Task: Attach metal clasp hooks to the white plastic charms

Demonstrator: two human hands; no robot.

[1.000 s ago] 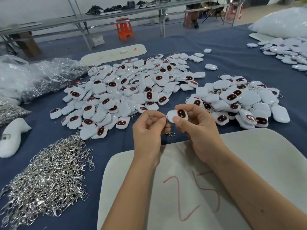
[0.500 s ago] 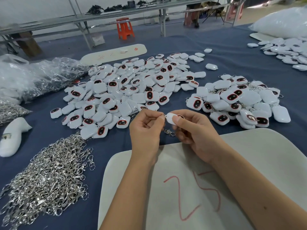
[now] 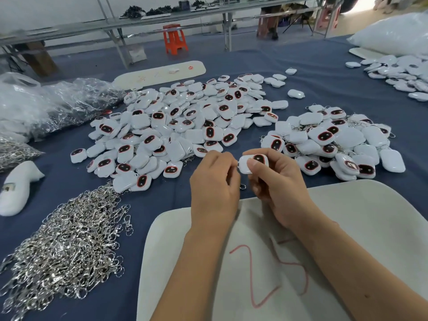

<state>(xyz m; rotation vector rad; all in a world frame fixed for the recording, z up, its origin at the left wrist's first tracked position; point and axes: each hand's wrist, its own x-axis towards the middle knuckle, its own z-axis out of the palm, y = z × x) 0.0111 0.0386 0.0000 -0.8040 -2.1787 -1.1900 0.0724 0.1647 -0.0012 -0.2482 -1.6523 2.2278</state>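
A dark blue cloth [image 3: 324,72] covered the big worktable. Nearest the worker lay a pale foam board [image 3: 361,228] with a red "25" [image 3: 273,272] scrawled on it. A second, long white board [image 3: 159,74] with small red marks sat on the cloth at the far side. To the left, crumpled clear plastic bags [image 3: 58,100] were heaped up, and a white moulded piece [image 3: 18,186] rested on the cloth just below them. At the far right sat a bulging white sack [image 3: 393,35]. Beyond the table an orange plastic stool [image 3: 174,38] stood on the floor beside a long metal-framed bench [image 3: 162,19] carrying dark clutter I could not make out.
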